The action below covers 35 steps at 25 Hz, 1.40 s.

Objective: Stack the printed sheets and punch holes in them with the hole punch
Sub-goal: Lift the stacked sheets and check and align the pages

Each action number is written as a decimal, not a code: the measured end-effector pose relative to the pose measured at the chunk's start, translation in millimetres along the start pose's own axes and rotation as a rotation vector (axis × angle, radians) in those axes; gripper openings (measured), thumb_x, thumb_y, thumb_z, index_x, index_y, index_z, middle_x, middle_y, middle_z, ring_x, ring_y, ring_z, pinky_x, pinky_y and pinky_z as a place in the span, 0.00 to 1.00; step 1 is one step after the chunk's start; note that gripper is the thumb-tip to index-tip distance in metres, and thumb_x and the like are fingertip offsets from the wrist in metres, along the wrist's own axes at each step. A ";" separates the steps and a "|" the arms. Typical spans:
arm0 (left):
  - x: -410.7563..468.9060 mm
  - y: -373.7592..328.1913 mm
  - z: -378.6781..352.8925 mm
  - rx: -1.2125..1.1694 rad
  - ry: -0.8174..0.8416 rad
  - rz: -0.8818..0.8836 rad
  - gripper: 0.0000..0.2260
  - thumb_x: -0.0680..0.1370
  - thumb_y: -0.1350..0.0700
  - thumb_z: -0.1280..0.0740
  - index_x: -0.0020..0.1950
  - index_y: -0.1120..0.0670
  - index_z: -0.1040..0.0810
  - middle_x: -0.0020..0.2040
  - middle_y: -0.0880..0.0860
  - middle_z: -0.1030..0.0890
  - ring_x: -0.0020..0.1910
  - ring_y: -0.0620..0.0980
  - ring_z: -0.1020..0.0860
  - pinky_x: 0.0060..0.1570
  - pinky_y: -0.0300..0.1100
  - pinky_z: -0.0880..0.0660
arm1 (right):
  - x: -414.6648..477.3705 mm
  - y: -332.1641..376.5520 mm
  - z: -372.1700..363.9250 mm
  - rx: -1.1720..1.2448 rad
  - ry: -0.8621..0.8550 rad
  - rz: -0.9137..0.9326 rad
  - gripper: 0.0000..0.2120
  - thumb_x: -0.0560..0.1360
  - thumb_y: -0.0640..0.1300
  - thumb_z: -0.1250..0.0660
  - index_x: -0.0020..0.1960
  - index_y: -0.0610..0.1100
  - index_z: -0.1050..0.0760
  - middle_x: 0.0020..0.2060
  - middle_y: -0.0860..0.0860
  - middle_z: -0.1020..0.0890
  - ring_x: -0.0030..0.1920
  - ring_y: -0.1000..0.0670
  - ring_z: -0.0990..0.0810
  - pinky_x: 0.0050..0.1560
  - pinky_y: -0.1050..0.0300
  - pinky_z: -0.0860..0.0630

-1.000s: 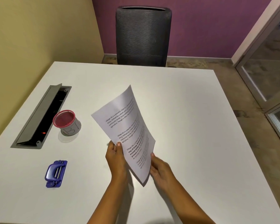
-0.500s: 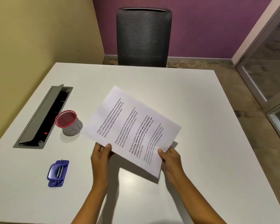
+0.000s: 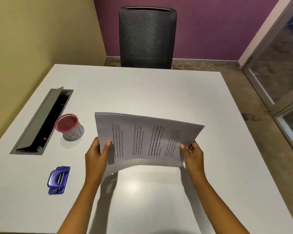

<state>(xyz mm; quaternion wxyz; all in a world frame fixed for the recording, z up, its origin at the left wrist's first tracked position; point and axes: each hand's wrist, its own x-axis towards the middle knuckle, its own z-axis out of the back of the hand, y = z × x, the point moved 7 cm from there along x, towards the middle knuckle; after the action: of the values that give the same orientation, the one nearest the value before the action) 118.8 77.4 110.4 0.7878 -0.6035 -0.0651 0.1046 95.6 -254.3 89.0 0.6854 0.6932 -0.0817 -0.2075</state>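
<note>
I see a small room with a yellow wall, a purple wall and a white table filling most of the view. Beyond the far edge of the table stands a dark chair. Sunk into the table's left side is a grey cable box with its lid propped open; inside I can make out only darkness and one small red light. Above the middle of the table I hold the sheets, printed side up and bowed upward, off the surface. My left hand pinches their left edge, thumb on top, and my right hand pinches their right edge the same way. Between the sheets and the cable box sits a red-rimmed cup, which looks empty. The blue punch lies on the table nearer me than the cup, untouched.
</note>
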 end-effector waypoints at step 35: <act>-31.5 53.1 -51.2 -0.178 -0.171 0.178 0.09 0.79 0.60 0.34 0.56 0.48 0.23 0.49 0.43 0.18 0.49 0.40 0.20 0.44 0.31 0.27 | -16.1 -94.4 30.9 -0.287 -0.221 -0.097 0.13 0.78 0.39 0.35 0.62 0.39 0.24 0.54 0.46 0.18 0.53 0.44 0.19 0.57 0.54 0.24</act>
<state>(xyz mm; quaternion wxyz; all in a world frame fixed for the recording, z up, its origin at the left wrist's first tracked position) 95.4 35.0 46.4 0.7103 -0.6634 -0.0870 0.2187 52.5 -271.7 -0.2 0.7533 0.5645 -0.0924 -0.3246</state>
